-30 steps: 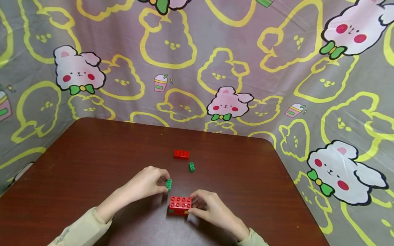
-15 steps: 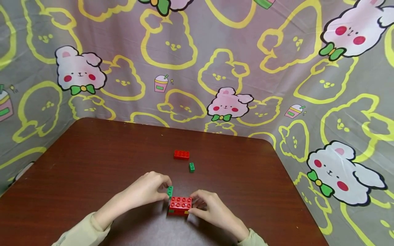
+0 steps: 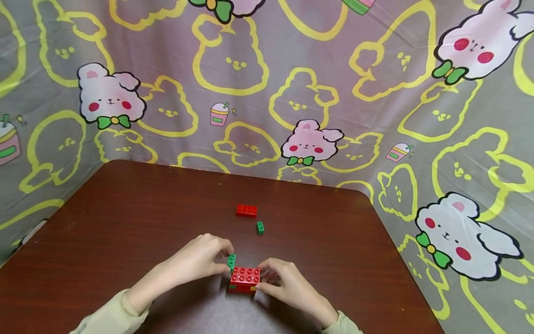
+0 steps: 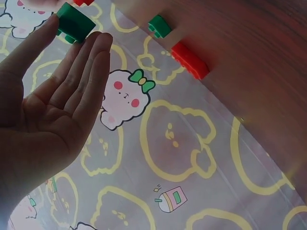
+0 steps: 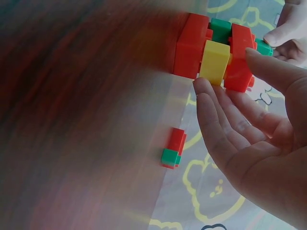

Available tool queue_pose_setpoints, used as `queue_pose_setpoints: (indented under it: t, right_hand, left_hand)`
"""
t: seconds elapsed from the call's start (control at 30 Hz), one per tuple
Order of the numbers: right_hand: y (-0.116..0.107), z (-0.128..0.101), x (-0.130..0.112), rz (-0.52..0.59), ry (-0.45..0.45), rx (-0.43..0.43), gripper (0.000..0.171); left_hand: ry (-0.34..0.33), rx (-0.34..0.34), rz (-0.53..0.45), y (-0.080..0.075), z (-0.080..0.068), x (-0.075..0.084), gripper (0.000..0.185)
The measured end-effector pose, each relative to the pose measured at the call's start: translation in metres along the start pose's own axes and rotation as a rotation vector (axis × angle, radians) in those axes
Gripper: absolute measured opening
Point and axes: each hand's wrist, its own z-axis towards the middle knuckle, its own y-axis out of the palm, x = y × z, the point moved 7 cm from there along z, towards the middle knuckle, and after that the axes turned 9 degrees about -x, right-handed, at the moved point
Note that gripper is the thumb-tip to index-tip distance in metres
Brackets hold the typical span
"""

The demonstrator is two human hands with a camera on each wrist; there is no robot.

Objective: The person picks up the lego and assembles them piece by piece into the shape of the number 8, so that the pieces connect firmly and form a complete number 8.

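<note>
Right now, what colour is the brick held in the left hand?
Green; the brick in the left hand shows best in the left wrist view.

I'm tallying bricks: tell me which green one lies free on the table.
The small green brick beside the lone red brick; no hand touches it. Another green brick is pinched by the left hand; green also shows within the stack.

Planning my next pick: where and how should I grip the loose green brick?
Probably pinch the loose green brick across its two long sides, coming down from above. It lies flat, studs up, its length running roughly front to back, so those sides face left and right, untouched; the loose red brick sits beyond its far end.
</note>
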Motion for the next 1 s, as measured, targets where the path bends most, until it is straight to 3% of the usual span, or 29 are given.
queue_pose_setpoints:
  t: [1.0]
  right_hand:
    - [0.000,0.001,0.005,0.004,0.024,-0.020,0.026]
  left_hand:
    - [0.031,-0.011,0.009,0.008,0.002,0.012,0.025]
